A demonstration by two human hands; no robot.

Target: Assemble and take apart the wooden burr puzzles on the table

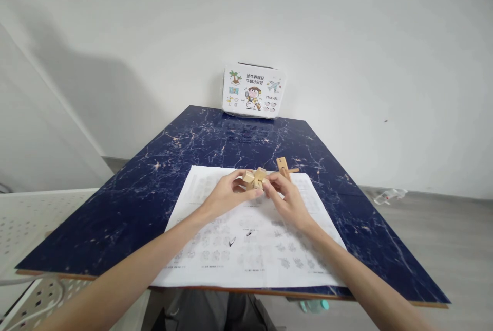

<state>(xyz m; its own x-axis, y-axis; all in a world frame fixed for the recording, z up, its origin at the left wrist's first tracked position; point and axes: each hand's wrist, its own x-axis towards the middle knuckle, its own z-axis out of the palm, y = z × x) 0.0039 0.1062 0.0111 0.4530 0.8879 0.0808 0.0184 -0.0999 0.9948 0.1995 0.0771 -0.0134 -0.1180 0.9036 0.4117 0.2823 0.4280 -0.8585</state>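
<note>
Above the paper, a partly assembled wooden burr puzzle (259,176) of crossed, light-coloured pieces is held between both hands. My left hand (230,193) grips it from the left, thumb along the near side and fingers curled behind. From the right, the fingertips of my right hand (284,197) close on the puzzle's side. Just past my right hand lie loose wooden puzzle pieces (282,163), one marked with a "2". Under the hands is a large white instruction sheet (265,264) printed with small diagrams. My fingers hide part of the puzzle.
A white cartoon-printed case (253,92) stands at the back of the dark blue marbled table (154,166), against the wall. Two small dark loop-shaped items (231,242) rest on the sheet. A clear plastic item (390,196) and a teal-capped bottle (315,306) are on the floor.
</note>
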